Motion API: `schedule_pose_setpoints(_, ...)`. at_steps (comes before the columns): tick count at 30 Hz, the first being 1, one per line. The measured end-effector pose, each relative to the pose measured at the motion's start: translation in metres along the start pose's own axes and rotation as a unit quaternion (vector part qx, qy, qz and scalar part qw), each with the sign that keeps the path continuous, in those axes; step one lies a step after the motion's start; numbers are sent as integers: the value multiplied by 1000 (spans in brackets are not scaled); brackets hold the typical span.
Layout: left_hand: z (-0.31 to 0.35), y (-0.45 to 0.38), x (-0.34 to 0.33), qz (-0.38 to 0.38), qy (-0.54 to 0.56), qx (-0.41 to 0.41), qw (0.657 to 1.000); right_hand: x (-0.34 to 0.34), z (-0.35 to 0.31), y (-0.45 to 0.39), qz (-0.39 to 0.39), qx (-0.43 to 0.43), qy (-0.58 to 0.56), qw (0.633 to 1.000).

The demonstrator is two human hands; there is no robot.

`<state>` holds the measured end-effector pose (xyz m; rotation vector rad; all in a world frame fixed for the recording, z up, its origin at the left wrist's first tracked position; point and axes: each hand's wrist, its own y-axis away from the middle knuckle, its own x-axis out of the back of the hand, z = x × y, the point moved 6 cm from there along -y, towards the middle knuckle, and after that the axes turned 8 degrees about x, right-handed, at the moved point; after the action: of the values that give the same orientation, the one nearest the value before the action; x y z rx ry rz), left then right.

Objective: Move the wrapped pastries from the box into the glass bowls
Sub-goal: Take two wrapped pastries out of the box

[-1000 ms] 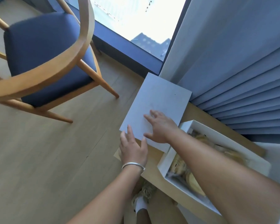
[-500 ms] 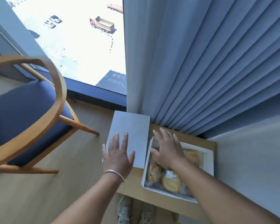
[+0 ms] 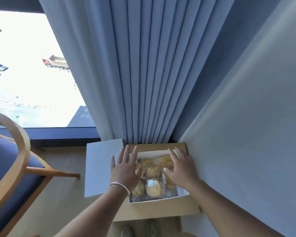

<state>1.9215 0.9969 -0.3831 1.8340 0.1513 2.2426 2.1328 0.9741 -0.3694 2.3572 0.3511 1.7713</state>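
Your left hand (image 3: 125,170) and right hand (image 3: 181,170) hover flat, fingers spread, holding nothing, over the box's (image 3: 161,198) left and right edges. Wrapped pastries (image 3: 153,183) lie inside the box. Its lid (image 3: 101,168) lies just left of the box, on the table (image 3: 161,211).

left hand (image 3: 125,170) moved off lid (image 3: 99,170) to box (image 3: 154,200), right hand (image 3: 180,169) shifted rightward

Left hand (image 3: 125,170) and right hand (image 3: 181,170), fingers spread, over the box (image 3: 154,200) of wrapped pastries (image 3: 153,183).
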Motion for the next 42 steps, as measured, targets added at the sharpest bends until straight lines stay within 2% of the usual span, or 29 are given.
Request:
schedule_pose_setpoints(9, 8, 3, -49, -41, -24, -28, 998, -46, 18, 15, -39, -8, -14, 999)
schedule_pose_setpoints(19, 2, -36, -130, -89, -80, -93, 988, -145, 10, -15, -119, 54, 16, 991)
schedule_pose_setpoints(23, 2, -47, -161, -110, -54, -86, 989, -179, 16, -23, -141, 51, 28, 988)
schedule_pose_setpoints(27, 0, -64, -182, -109, -75, -87, 987, -203, 27, -31, -156, 47, 31, 986)
schedule_pose_setpoints(32, 4, -76, -195, -109, -90, -66, 988, -215, 29, -38, -153, 38, 78, 984)
schedule_pose_setpoints(36, 8, -78, -197, -104, -88, -44, 990, -211, 23, -36, -113, 50, 98, 987)
schedule_pose_setpoints(42, 13, -70, -158, -68, -49, -76, 994, -172, 26, -27, -97, 29, 98, 990)
